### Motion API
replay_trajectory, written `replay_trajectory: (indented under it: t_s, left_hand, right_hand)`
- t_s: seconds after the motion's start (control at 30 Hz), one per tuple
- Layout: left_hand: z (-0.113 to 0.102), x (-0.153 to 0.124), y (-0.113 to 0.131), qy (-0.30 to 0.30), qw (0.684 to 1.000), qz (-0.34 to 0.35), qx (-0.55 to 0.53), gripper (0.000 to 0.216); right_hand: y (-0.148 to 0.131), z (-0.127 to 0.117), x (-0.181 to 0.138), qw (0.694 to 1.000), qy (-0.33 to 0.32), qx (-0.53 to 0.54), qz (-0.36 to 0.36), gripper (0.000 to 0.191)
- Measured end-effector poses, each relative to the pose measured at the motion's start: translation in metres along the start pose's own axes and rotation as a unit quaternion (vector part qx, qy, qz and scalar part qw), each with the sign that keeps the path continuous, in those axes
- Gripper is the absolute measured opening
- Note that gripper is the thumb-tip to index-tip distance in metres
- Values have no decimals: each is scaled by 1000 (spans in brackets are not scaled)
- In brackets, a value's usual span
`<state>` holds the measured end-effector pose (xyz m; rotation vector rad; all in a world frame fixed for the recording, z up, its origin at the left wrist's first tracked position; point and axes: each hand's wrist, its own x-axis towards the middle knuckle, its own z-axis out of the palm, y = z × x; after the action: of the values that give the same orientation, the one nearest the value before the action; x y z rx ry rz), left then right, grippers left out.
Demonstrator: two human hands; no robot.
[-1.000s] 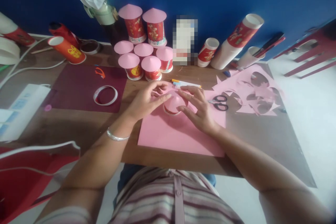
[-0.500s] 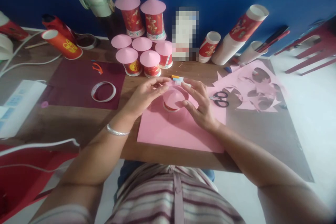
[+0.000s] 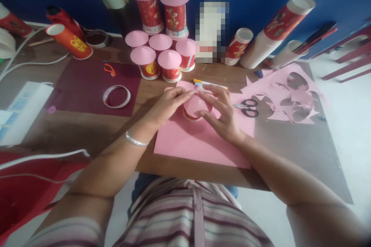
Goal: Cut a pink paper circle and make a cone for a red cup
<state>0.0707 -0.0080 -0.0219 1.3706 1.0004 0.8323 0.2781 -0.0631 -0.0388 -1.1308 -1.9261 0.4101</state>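
Note:
A pink paper cone (image 3: 196, 106) sits like a roof on a short red paper tube (image 3: 189, 115), low in the middle of the head view. My left hand (image 3: 172, 103) reaches the cone's far left side, its thumb and index fingertips pressed together at the paper. From the right, my right hand (image 3: 222, 114) holds the cone, thumb on the near side and fingers on the far side. Under both lies a pink paper sheet (image 3: 199, 142). Just beyond my fingers are a yellow pen (image 3: 214, 84) and a light blue item, partly hidden.
Several red tubes with pink cone roofs (image 3: 169, 60) stand behind. Scissors (image 3: 248, 108) and cut pink paper scraps (image 3: 278, 92) lie right. A tape roll (image 3: 116, 97) rests on a dark red sheet (image 3: 84, 92) at left. Taller tubes (image 3: 272, 34) and a pen cup (image 3: 290, 54) stand back right.
My left fingertips have come down onto the cone, and the right fingers have closed in around it. The view has shifted slightly, and more of the yellow pen shows.

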Motion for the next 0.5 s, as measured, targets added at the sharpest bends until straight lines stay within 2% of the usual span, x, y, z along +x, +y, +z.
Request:
replay_trajectory:
  t_s: [0.37, 0.5]
  left_hand:
    - [0, 2, -9, -10, 998, -28, -50, 46]
    - [2, 1, -6, -21, 993, -42, -104, 46]
  right_hand:
    - [1, 0, -1, 1000, 0, 3, -7, 49]
    - [0, 1, -1, 1000, 7, 10, -13, 48]
